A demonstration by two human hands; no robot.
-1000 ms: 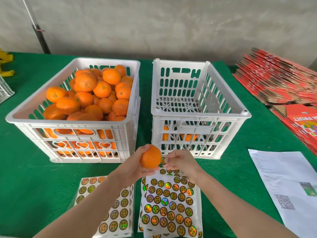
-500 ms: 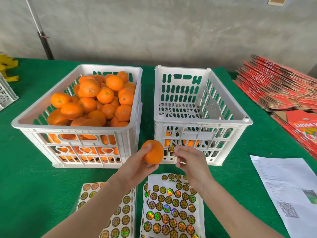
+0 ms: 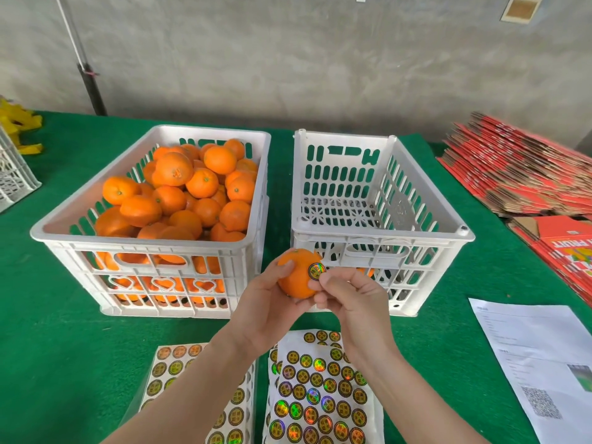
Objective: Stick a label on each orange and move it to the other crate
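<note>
My left hand holds one orange in front of the gap between the two white crates. A round dark-and-gold label sits on the orange's right side, and the fingertips of my right hand pinch its lower edge against the fruit. The left crate is piled with several oranges. The right crate holds a few oranges at its bottom, seen only through the front slots. Two label sheets lie near me: one sheet under my right forearm, the other sheet partly under my left arm.
Green cloth covers the table. A printed paper lies at the right front. Flattened red cartons are stacked at the far right. Part of another white crate and yellow items sit at the left edge.
Both hands rose from the label sheet toward the crates. My right hand brought a label over and it now sits on the orange's right side.
</note>
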